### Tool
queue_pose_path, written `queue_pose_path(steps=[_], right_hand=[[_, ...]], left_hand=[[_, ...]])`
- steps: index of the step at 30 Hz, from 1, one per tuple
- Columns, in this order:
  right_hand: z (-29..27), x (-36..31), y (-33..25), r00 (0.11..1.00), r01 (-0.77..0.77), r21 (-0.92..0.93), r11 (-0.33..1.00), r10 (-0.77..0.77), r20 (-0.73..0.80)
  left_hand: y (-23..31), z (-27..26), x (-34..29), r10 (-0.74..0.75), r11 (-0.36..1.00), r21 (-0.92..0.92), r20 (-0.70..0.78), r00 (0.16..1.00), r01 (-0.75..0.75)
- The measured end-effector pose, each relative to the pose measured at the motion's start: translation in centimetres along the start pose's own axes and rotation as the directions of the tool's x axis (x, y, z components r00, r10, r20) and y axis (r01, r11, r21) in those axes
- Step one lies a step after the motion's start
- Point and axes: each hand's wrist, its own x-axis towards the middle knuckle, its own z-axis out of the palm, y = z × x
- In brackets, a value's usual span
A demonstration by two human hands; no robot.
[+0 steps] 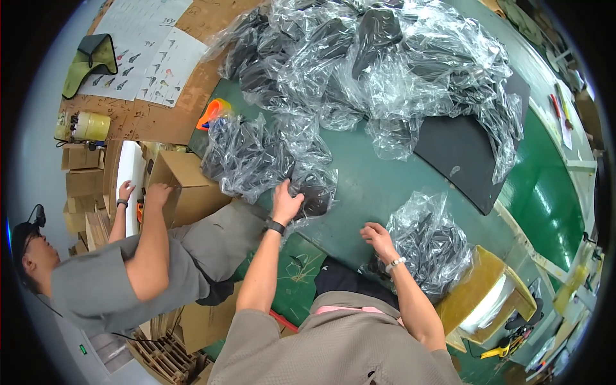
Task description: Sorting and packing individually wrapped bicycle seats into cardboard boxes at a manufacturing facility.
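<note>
The person wears a grey-brown short-sleeved top; a pink strip of cloth shows along its edge at the chest. Both forearms are bare below the sleeves. The left hand (285, 200) carries a black band with a dark watch face at the wrist. The right hand (378, 236) carries a pale beaded bracelet at the wrist. Dark trousers show below the top.

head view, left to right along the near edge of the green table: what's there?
Co-worker's cardboard box → bagged dark parts under the left hand → right hand → smaller bundle of bagged dark parts → open cardboard box with a white liner.
</note>
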Motion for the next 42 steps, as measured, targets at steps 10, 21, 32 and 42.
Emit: queue_pose_path(steps=[10,21,32,42], right_hand=[[-0.8,-1.1,-0.6,1.000,-0.006,0.063,0.998,0.007,-0.009],[-2.9,-2.6,-2.1,0.993,0.017,0.136,0.991,-0.002,-0.114],[-4.4,-0.8,-7.9,0.992,0.069,0.604,0.794,0.007,-0.123],[-8.8,0.0,-1.9,0.990,0.075,0.592,0.802,0.012,-0.142]], left_hand=[[9.9,8.4,8.9,0.037,0.930,0.365,0.032,0.999,-0.046],[11.8,11.1,9.9,-0.156,0.981,0.090,-0.164,0.974,0.172],[16.9,10.9,-13.7,0.404,0.894,-0.355,0.379,0.832,-0.273],[27.8,4.8,10.2,0.509,0.838,-0.050,-0.286,0.812,-0.543]])
